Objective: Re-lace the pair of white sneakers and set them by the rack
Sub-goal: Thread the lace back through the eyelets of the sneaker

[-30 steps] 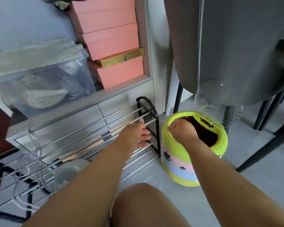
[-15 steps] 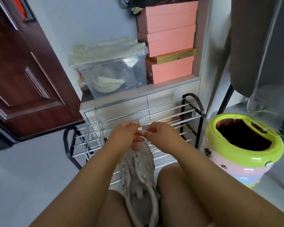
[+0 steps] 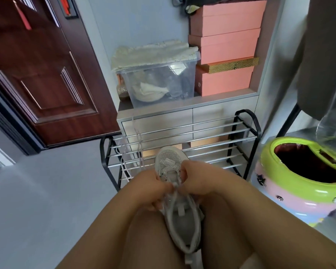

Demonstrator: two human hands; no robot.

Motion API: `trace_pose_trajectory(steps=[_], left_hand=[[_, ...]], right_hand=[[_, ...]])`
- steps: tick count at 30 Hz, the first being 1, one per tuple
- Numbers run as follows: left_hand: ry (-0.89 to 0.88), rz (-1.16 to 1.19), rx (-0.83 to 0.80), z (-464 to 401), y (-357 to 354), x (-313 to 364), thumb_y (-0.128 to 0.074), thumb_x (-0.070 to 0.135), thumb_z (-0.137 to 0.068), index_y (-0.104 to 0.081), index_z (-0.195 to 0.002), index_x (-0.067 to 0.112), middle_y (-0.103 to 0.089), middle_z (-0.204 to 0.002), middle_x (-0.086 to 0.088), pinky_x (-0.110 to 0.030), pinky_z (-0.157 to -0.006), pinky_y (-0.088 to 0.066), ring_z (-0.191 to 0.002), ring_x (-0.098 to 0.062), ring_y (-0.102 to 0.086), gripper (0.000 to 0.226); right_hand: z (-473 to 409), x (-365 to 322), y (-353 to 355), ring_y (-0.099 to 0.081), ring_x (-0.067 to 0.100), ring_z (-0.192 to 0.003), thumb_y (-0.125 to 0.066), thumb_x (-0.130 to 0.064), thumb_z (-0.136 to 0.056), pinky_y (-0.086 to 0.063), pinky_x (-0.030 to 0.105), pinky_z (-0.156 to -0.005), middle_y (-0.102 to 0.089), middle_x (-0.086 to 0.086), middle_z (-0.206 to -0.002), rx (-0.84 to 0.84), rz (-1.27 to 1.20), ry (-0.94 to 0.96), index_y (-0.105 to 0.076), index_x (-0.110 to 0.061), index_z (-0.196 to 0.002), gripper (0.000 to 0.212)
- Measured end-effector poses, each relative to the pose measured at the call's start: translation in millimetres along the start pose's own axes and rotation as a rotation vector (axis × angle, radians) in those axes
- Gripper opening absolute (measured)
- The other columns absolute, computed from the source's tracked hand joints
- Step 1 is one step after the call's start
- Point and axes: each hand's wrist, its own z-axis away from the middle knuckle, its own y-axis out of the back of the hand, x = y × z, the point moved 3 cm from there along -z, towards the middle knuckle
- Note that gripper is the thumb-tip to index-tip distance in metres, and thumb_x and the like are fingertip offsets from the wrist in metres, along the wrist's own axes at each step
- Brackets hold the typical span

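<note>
Grey floor (image 3: pixel 47 191) fronts a dark wooden door (image 3: pixel 37 74) and a grey drawer unit (image 3: pixel 157 121) carrying a clear storage bin (image 3: pixel 159 82) and stacked pink boxes (image 3: pixel 225 47). Black shoe rack (image 3: pixel 182 144) stands against the drawers; a loose white lace (image 3: pixel 137 144) hangs over its left rails. A green-rimmed bin (image 3: pixel 303 171) sits just right of the rack.

One white sneaker (image 3: pixel 179 202) lies toe-forward between the person's knees. Left hand (image 3: pixel 153 188) and right hand (image 3: pixel 198 181) meet over the eyelet area, fingers curled and pinching at the lace there; the exact hold is partly hidden.

Change noted: a second ago the right hand was at the bin and the left at the rack rails, with no shoe in view. Both hands have since come to the sneaker. Judgement: lacing of the first shoe is at an early stage. The second sneaker is not in view, and the hanging lace is probably its own.
</note>
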Motion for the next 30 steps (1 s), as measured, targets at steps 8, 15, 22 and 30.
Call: trace_pose_trajectory(steps=[8, 15, 22, 30], left_hand=[[0.055, 0.056, 0.027, 2, -9, 2, -0.064, 0.021, -0.083, -0.055, -0.073, 0.010, -0.062, -0.065, -0.013, -0.033, -0.053, -0.057, -0.055, -0.029, -0.068, 0.018], [-0.008, 0.033, 0.075, 8, -1, 0, -0.059, 0.001, -0.078, -0.049, -0.055, 0.008, -0.057, -0.051, -0.012, -0.049, -0.063, -0.059, -0.051, -0.032, -0.064, 0.026], [-0.032, 0.025, 0.040, 20, -7, 3, -0.054, 0.003, -0.081, -0.055, -0.075, -0.001, -0.067, -0.076, -0.034, -0.058, -0.071, -0.056, -0.063, -0.037, -0.070, 0.008], [-0.064, -0.082, 0.107, 24, -15, -2, -0.060, 0.006, -0.079, -0.045, -0.057, 0.012, -0.051, -0.055, -0.011, -0.039, -0.057, -0.058, -0.046, -0.025, -0.063, 0.027]], right_hand=[[7, 9, 6, -0.061, 0.022, -0.075, -0.063, -0.008, -0.077, -0.050, 0.030, -0.064, -0.065, 0.008, -0.089, -0.008, -0.079, 0.054, -0.061, -0.004, -0.102, 0.026], [16, 14, 8, -0.061, 0.022, -0.068, -0.060, -0.002, -0.077, -0.047, 0.025, -0.050, -0.053, -0.001, -0.081, -0.004, -0.089, 0.061, -0.051, -0.017, -0.088, 0.021], [26, 14, 5, -0.057, 0.019, -0.065, -0.059, -0.002, -0.074, -0.050, 0.026, -0.049, -0.052, -0.001, -0.080, 0.000, -0.011, 0.066, -0.049, -0.018, -0.083, 0.020], [32, 15, 4, -0.050, 0.011, -0.063, -0.058, -0.004, -0.075, -0.042, 0.024, -0.052, -0.053, -0.005, -0.076, -0.007, 0.069, 0.072, -0.058, -0.015, -0.094, 0.022]])
